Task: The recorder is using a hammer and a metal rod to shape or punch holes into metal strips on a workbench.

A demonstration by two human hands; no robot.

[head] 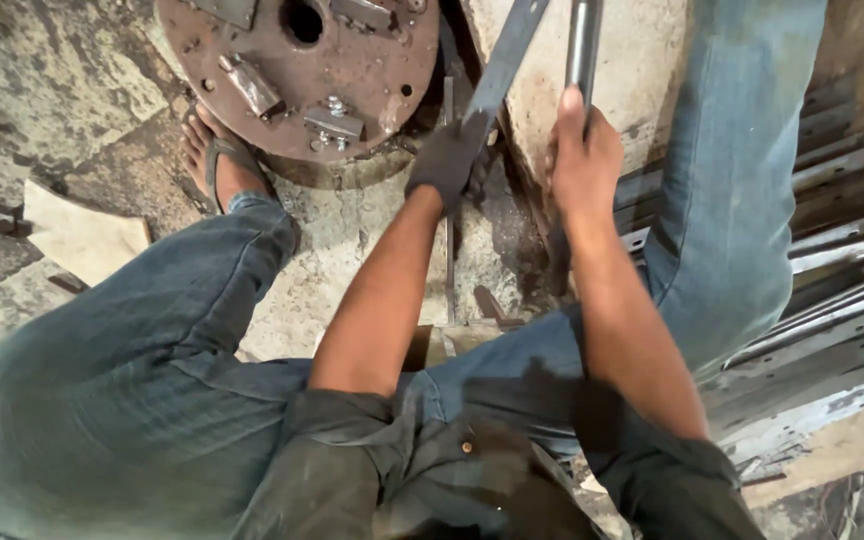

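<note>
Hands both closed, we grip the flat metal strip (500, 60) in our gloved left hand (449, 160) and the steel rod (583, 45) in our right hand (584, 160), both pointing away beside the rusty disc (297, 75).

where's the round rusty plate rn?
Head view, top left of centre: the round rusty plate lies on the stained floor, just beyond the sandalled foot and left of the gloved left hand gripping a flat metal strip.

Rusty disc (297, 75) blocks left; stacked metal strips (832, 290) crowd right; floor between knees open.
</note>
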